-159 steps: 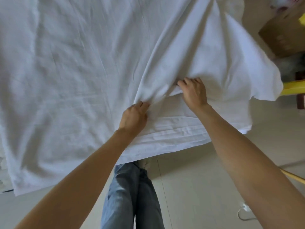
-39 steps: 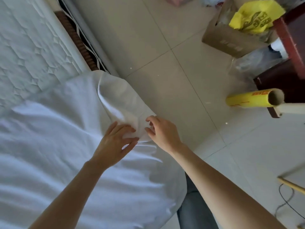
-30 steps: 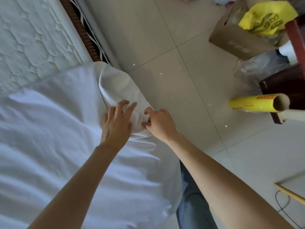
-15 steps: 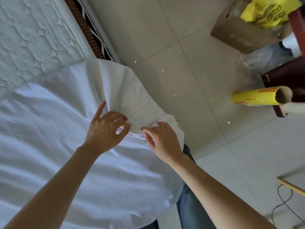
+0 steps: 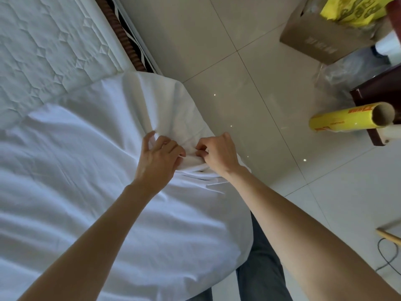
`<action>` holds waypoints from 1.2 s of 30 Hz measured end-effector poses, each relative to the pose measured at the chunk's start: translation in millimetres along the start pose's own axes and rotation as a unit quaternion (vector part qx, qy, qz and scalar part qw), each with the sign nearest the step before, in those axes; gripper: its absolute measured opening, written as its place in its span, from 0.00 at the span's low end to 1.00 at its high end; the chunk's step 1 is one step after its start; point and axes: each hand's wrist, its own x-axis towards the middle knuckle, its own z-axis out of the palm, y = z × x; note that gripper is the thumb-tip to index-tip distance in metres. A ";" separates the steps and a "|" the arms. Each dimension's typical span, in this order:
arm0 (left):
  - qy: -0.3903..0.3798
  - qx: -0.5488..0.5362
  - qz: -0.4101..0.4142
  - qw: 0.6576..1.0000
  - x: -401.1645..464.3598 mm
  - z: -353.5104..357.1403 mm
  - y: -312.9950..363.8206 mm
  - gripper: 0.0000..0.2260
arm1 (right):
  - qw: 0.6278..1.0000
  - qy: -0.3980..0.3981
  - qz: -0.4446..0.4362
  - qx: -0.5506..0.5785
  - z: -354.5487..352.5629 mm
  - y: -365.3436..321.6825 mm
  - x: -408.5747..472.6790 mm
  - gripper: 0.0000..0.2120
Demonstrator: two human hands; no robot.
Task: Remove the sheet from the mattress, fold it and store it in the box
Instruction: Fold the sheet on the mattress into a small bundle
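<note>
The white sheet (image 5: 82,170) lies rumpled over the near part of the quilted mattress (image 5: 43,51), whose far part is bare. My left hand (image 5: 158,159) and my right hand (image 5: 219,155) meet at the sheet's right edge, where it hangs over the bed side. Both pinch a bunched fold of the cloth between curled fingers and thumb. A cardboard box (image 5: 321,42) stands on the floor at the upper right, with a yellow bag (image 5: 351,9) in it.
The bed's brown frame edge (image 5: 121,35) runs along the mattress. A yellow roll of film (image 5: 347,121) sticks out from dark red furniture (image 5: 379,98) at the right. A cable (image 5: 388,257) and a wooden stick (image 5: 388,235) lie on the tiled floor (image 5: 238,83). My legs stand by the bed.
Since a second ago both hands slid down the sheet's edge toward me and closed on it, gathering the cloth into a bunch. The left hand went from flat to pinching.
</note>
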 end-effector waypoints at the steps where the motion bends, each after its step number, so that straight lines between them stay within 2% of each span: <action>1: 0.022 -0.006 0.004 1.000 1.4 -4.5 -0.1 0.03 | 1.000 0.004 -0.014 -0.012 -6.2 0.1 0.2 0.04; 4: 0.086 -0.030 0.012 0.996 8.5 -20.4 4.5 0.05 | 0.999 0.025 -0.012 -0.017 -30.5 -0.6 0.8 0.03; 7: 0.146 -0.055 0.010 0.988 30.1 -38.3 11.5 0.06 | 0.991 0.122 0.048 0.012 -77.7 12.3 22.2 0.02; 11: 0.207 -0.113 -0.002 0.972 86.3 -54.6 34.3 0.03 | 0.973 0.221 0.047 0.042 -145.3 31.9 72.6 0.03; 13: 0.210 -0.153 -0.024 0.965 123.7 -58.2 47.7 0.02 | 0.965 0.252 0.051 0.059 -169.9 43.8 99.0 0.02; 15: 0.176 -0.204 -0.062 0.961 156.3 -58.6 55.6 0.04 | 0.962 0.265 0.025 0.055 -186.9 53.4 120.7 0.04; 17: 0.084 -0.275 -0.102 0.952 180.2 -56.2 59.1 0.12 | 0.967 0.244 -0.027 0.061 -196.2 59.8 135.5 0.08; 19: 0.003 -0.289 -0.123 0.949 190.5 -45.8 54.9 0.23 | 0.976 0.196 -0.074 0.061 -197.7 63.6 141.4 0.12; 20: -0.015 -0.281 -0.136 0.950 191.5 -40.7 49.0 0.25 | 0.978 0.176 -0.093 0.055 -195.5 65.9 141.3 0.12; 22: -0.025 -0.252 -0.162 0.954 189.1 -32.2 33.2 0.21 | 0.983 0.145 -0.110 0.040 -188.1 71.1 139.2 0.10; 26: -0.038 -0.160 -0.217 0.962 175.6 -14.5 -4.8 0.14 | 0.994 0.074 -0.084 0.010 -160.1 72.4 142.4 0.11; 31: -0.058 -0.041 -0.243 0.967 165.0 16.7 -48.5 0.15 | 0.998 -0.008 -0.067 0.005 -97.8 54.6 172.9 0.16; 36: -0.045 -0.001 -0.243 0.969 173.3 37.6 -82.5 0.15 | 0.996 -0.086 -0.034 0.011 -31.7 38.3 217.2 0.19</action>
